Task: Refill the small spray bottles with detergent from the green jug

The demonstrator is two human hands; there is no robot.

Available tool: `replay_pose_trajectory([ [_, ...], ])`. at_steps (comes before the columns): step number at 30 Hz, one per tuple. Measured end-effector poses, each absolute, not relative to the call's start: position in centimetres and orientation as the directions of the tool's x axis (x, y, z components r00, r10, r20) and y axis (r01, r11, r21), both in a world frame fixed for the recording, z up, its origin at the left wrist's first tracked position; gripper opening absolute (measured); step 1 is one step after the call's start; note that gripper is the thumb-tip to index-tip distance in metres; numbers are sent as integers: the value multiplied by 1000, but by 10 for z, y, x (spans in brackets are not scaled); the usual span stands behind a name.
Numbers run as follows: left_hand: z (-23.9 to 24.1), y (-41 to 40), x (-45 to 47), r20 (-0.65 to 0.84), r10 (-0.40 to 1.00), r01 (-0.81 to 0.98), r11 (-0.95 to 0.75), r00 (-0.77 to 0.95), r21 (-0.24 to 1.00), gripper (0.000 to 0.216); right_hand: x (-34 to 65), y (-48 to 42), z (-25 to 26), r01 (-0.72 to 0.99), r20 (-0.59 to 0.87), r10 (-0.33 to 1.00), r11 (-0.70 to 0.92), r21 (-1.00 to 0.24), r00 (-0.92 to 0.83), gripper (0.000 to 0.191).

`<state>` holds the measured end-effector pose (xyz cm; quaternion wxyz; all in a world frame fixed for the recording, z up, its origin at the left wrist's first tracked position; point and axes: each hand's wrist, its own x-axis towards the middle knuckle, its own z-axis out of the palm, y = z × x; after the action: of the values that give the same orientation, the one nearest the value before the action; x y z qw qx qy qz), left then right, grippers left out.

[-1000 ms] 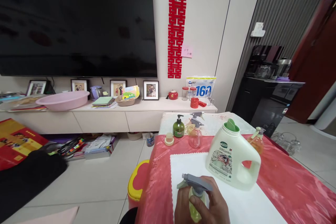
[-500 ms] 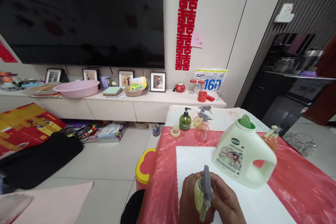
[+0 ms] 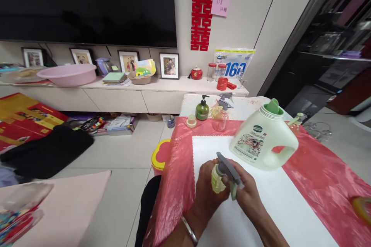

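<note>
The spray bottle [image 3: 216, 181] is tilted, held above the white sheet [image 3: 232, 225] on the desk [image 3: 182, 162]. The left hand [image 3: 206, 188] is wrapped around its body; the right hand [image 3: 247, 183] grips the spray head [image 3: 227, 168]. Since half a second ago, the nozzle has swung from facing the wearer toward the lower right. This suggests rotation of the head; whether the body turns with it cannot be determined. The jug [image 3: 265, 139] stands uncapped beyond the right hand. Farther back are the cap [image 3: 191, 121], pump bottle [image 3: 202, 110] and pink bottle [image 3: 220, 121].
</note>
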<state>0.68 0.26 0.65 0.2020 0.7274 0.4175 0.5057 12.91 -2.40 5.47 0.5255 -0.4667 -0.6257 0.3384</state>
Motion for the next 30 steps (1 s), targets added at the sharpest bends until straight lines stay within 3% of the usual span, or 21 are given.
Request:
replay_pose_trajectory([
  [6,13,2,5,540,827,364,-557,157,747,19,125,-15,67,345,525,851,496,-797,-13,23],
  [11,3,1,6,543,828,382,-551,140,742,26,127,-21,76,262,407,913,393,-882,0,28],
  [23,-17,-1,5,583,806,340,-579,103,741,68,143,-24,72,37,221,971,226,-974,-92,36],
  [28,-29,-2,1,633,767,368,-621,105,691,81,150,-24,103,-72,312,945,319,-945,95,40],
  [30,-32,-3,0,622,774,380,-614,117,692,83,160,-21,122,16,391,902,395,-919,185,48],
])
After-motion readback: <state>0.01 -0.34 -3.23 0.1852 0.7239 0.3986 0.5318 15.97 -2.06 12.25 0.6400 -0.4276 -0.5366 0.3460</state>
